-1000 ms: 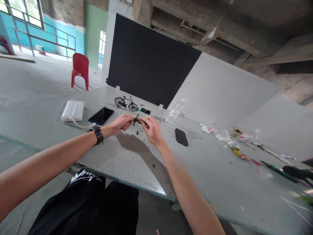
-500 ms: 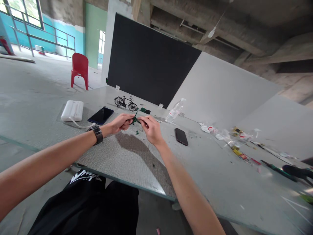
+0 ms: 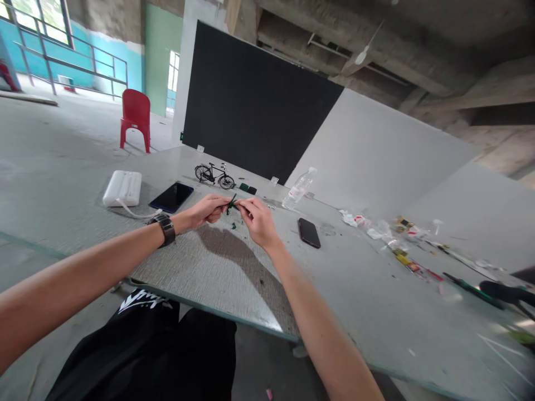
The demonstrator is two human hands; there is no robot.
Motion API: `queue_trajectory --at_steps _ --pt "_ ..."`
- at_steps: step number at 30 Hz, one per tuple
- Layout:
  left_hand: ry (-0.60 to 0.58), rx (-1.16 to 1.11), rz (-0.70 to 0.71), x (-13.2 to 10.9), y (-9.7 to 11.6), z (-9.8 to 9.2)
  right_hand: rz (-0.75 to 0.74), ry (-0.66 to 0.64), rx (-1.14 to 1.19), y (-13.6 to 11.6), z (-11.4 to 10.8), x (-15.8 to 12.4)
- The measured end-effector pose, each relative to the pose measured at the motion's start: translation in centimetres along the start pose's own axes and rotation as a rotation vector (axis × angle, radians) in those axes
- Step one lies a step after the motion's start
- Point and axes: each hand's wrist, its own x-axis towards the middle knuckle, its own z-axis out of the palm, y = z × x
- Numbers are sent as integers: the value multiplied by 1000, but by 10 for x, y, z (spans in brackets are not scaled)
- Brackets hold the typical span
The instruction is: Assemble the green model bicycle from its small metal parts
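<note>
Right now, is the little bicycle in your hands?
No, the bicycle stands on the table beyond the left hand and right hand, which meet at a green piece.

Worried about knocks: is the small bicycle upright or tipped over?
Upright: the small bicycle stands on both wheels, its saddle and handlebar uppermost.

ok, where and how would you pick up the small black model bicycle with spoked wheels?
Probably pinch the top bar between saddle and handlebars, coming from above: the bicycle stands upright, roughly side-on, its thin wheels at either end. That side also avoids the small flat dark-green piece near its front wheel.
</note>
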Motion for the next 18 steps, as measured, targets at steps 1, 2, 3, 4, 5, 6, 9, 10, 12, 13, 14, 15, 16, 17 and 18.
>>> queue_trajectory --at_steps 1,2,3,4,5,6,9,10,12,13,14,15,16,17,18 --pt "3 8 -3 0 0 0 2 -3 -1 0 0 0" --pt "6 16 -4 0 0 0 3 -5 -1 0 0 0" --pt "9 23 -6 0 1 0 4 -4 -1 1 0 -1" --pt "11 30 -8 -1 1 1 5 -4 -1 1 0 -1" --pt "13 34 -9 -1 1 1 8 -2 0 1 1 -1" --pt "14 37 -11 -1 1 1 11 -2 1 1 1 -2" --pt "13 34 -18 -1 1 2 16 -4 7 2 1 -2" --pt "12 32 -18 -1 1 2 13 -1 10 2 1 -2" --pt "15 29 -22 -1 1 2 13 4 14 2 2 -2" --pt "20 30 -25 -1 2 2 13 5 15 2 2 -2" --pt "27 31 -28 -1 2 2 14 6 15 3 2 -2" --pt "34 32 -31 -1 2 2 16 6 12 3 2 -2" --pt "40 33 -31 -1 3 2 19 7 6 4 2 -2" --pt "43 34 -31 -1 3 3 20 10 1 4 2 -2" --pt "44 35 -30 -1 4 3 24 14 -2 5 2 -2"
